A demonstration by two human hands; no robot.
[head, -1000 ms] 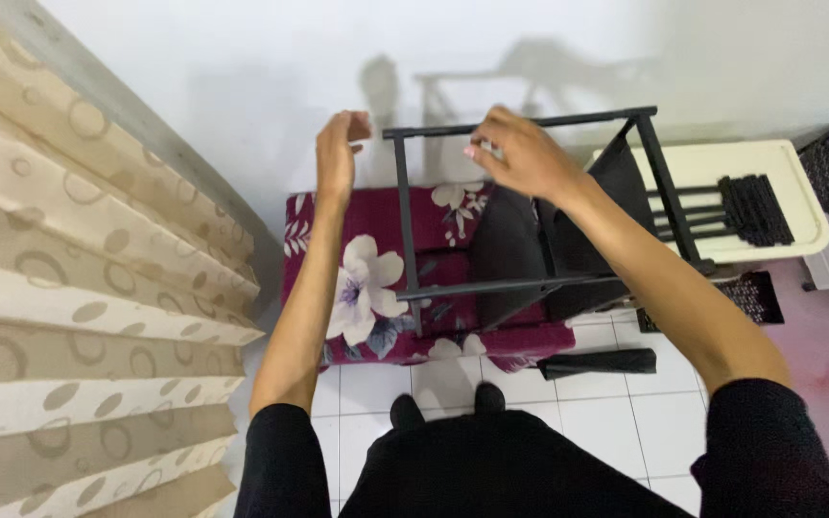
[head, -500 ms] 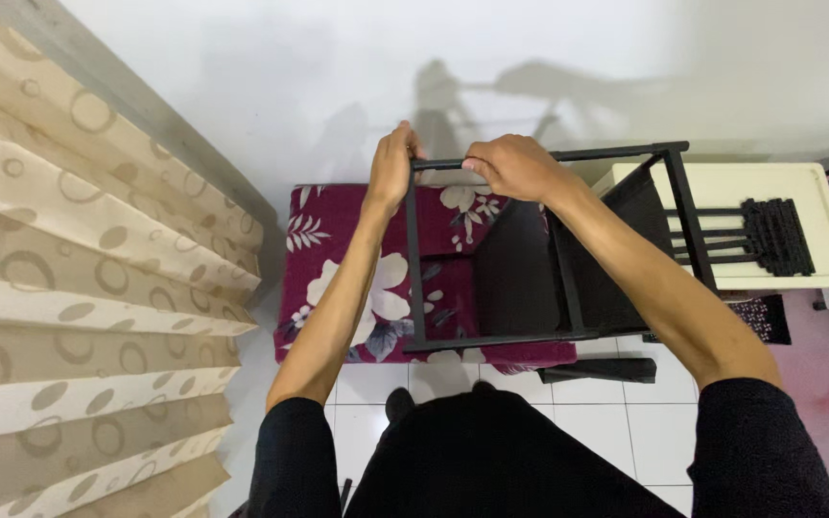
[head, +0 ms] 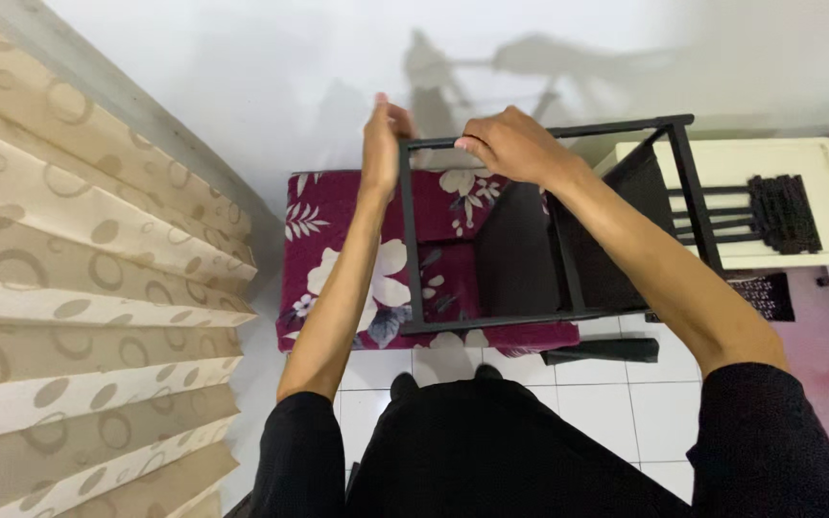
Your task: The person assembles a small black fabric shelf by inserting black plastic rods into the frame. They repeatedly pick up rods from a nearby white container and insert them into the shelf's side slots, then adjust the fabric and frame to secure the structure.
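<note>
White wall behind — both hands grip a black metal frame (head: 549, 225): left hand (head: 384, 134) closed at its eleven-o'clock corner, right hand (head: 506, 146) closed on the top bar, above a floral maroon cushion (head: 357, 249).

The black frame (head: 549, 225) fills the room above the floral cushion (head: 338, 259). The curtain (head: 69, 288) crowds the left, the wall (head: 242, 77) stands behind, and the cream stand (head: 817, 163) blocks the right. White floor (head: 616, 403) lies open beneath.

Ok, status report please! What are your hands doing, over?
Left hand on the black frame corner. Right hand gripping its top bar. Frame held over the floral cushion; white table close on the right.
</note>
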